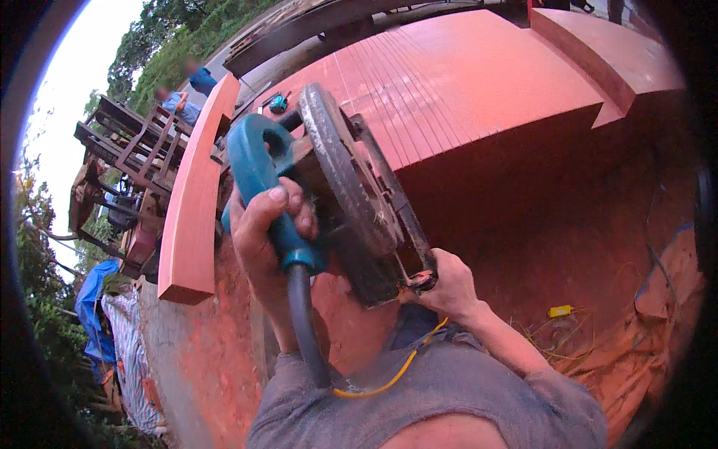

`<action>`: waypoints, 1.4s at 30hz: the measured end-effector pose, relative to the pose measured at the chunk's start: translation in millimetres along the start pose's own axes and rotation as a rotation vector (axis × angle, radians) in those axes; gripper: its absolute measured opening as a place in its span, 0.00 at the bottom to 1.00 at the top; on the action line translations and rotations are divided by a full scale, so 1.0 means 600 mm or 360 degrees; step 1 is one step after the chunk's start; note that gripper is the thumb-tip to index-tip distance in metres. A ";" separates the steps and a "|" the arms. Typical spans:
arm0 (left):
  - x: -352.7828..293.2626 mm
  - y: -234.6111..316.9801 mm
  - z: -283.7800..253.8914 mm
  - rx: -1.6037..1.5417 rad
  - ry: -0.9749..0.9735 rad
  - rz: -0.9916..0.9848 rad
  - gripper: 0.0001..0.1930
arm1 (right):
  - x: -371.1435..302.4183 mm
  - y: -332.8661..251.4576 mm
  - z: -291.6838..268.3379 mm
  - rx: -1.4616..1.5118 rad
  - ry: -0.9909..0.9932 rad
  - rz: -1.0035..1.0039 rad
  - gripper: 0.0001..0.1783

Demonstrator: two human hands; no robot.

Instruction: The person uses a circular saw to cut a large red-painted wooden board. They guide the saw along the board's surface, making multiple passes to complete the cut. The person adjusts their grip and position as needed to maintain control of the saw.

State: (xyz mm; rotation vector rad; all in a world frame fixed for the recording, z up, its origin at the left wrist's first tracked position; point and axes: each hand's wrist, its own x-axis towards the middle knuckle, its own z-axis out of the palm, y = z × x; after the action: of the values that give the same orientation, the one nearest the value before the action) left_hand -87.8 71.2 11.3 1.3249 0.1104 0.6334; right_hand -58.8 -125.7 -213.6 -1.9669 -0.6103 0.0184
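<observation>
A circular saw (345, 168) with a teal handle and a dusty metal guard is held up in front of my chest, tilted. My left hand (258, 224) wraps its fingers round the teal handle (250, 157). At the saw's lower right, my right hand (449, 284) grips the end of its metal base plate (404, 217). A black cable (300, 314) runs from the handle down to my shirt, where a yellow cord (396, 378) loops across. Beyond the saw lies a large reddish wooden slab (493, 82) with several parallel cuts across it.
A thick wooden beam (191, 217) stands out at the left. A small teal tool (278, 103) rests near the slab's far left corner. Loose yellow cord with a yellow connector (561, 310) lies on the dusty ground at right. Two people (179, 105) and a machine frame (134, 142) are farther off.
</observation>
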 end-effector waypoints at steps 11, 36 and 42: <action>0.039 -0.059 -0.019 -0.0044 -0.0060 -0.0409 0.13 | -0.076 0.002 -0.021 -0.0054 0.0072 0.0114 0.36; 0.110 -0.117 -0.058 -0.0018 -0.0184 -0.0375 0.25 | -0.046 0.036 0.021 -0.0165 0.0018 -0.0016 0.61; 0.081 -0.142 -0.073 -0.0312 -0.0347 -0.0312 0.27 | -0.053 0.019 0.050 -0.0129 -0.0041 0.0152 0.61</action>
State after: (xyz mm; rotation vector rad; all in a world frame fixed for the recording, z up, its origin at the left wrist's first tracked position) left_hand -34.8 124.1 -65.5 1.1684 0.0000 0.3222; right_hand -90.1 -117.8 -245.6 -2.0762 -0.5409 0.0794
